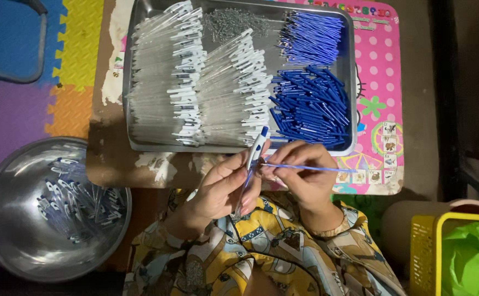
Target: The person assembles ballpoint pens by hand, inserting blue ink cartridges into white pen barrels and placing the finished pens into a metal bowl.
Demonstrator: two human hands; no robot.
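A clear plastic pen barrel (252, 164) with a white clip and blue tip stands nearly upright, pinched between fingers. A thin blue ink refill (305, 168) lies level, its left end meeting the barrel.

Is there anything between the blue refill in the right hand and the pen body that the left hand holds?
Nothing visible does. The right hand holds the thin blue refill level, and its tip reaches the pen body in the left hand. The metal tray of parts lies beyond both hands, not between them.
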